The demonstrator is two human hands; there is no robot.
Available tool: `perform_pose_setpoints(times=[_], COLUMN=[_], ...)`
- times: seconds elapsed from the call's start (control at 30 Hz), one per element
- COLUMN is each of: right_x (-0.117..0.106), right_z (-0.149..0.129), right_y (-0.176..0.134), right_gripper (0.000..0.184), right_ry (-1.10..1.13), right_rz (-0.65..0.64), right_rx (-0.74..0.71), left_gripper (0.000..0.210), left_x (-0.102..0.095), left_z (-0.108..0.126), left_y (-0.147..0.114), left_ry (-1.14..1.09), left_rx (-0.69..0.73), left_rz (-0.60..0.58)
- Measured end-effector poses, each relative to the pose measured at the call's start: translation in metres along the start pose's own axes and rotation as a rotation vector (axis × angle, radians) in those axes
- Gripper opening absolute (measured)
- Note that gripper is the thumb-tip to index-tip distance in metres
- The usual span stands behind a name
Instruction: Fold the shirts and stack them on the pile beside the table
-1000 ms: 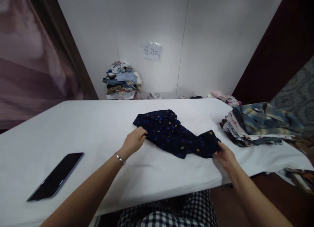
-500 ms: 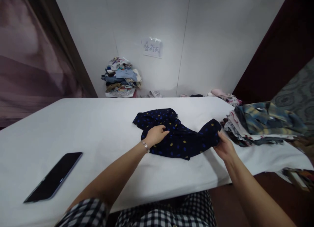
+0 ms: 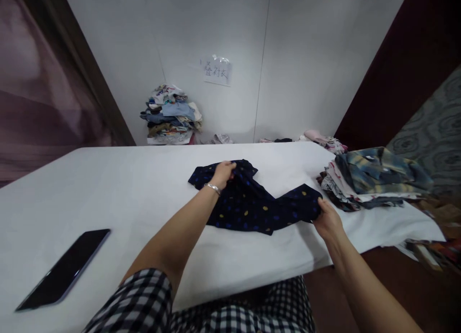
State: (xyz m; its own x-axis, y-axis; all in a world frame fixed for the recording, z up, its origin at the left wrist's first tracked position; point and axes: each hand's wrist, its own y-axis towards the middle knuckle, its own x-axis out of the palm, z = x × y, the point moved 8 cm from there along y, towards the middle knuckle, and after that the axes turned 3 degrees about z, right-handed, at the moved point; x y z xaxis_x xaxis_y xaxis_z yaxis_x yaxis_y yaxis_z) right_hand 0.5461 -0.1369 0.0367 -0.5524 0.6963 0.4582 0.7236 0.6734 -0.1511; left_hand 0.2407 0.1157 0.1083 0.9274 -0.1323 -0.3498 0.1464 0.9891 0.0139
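A dark navy shirt [image 3: 248,208] with blue and yellow spots lies crumpled on the white-covered table [image 3: 137,194]. Near its far part, my left hand [image 3: 224,173] pinches the fabric and lifts it slightly; a silver bracelet circles that wrist. On the right, my right hand [image 3: 327,219] grips the end of what looks like a sleeve, stretched out toward the table's right side. Part of the shirt is hidden behind my left hand and forearm.
A phone-like black device [image 3: 65,268] lies at the front left. Folded clothes [image 3: 378,174], a plaid shirt on top, are stacked at the right. Another clothing pile [image 3: 173,114] stands beyond the far edge, below a paper sign [image 3: 217,71] on the wall.
My left hand has moved away from me across the shirt and now pinches its far part, raising a fold. My right hand keeps hold of the sleeve end. The view has shifted slightly.
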Motion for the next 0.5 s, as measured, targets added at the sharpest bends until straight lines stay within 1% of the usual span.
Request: perform_pose_setpoints(times=[0.07,0.1,0.17,0.2,0.27,0.37,0.43,0.5], right_x=[-0.012,-0.016,-0.023,-0.027,-0.036,-0.047,-0.046,-0.038], right_z=[0.006,0.009,0.011,0.011,0.007,-0.004,-0.014,-0.027], right_y=[0.006,0.008,0.012,0.015,0.021,0.031,0.036,0.038], right_gripper=[0.027,0.024,0.019,0.017,0.014,0.011,0.012,0.014], right_ry=[0.070,0.095,0.125,0.133,0.144,0.152,0.144,0.126], right_rz=[0.064,0.081,0.096,0.103,0.132,0.174,0.167,0.142], right_rx=[0.011,0.013,0.001,-0.010,-0.039,-0.097,-0.131,-0.178], left_gripper=[0.011,0.010,0.010,0.011,0.011,0.015,0.017,0.018], left_x=[-0.042,-0.067,-0.114,-0.136,-0.175,-0.224,-0.248,-0.263], left_z=[0.024,0.034,0.050,0.056,0.066,0.068,0.068,0.073], left_y=[0.007,0.008,0.004,0.000,-0.010,-0.025,-0.034,-0.042], left_ry=[-0.247,-0.462,-0.819,-0.929,-0.983,-0.923,-0.866,-0.792], left_rx=[0.054,0.090,0.184,0.235,0.311,0.331,0.325,0.355], left_rz=[0.137,0.225,0.361,0.407,0.475,0.608,0.676,0.690])
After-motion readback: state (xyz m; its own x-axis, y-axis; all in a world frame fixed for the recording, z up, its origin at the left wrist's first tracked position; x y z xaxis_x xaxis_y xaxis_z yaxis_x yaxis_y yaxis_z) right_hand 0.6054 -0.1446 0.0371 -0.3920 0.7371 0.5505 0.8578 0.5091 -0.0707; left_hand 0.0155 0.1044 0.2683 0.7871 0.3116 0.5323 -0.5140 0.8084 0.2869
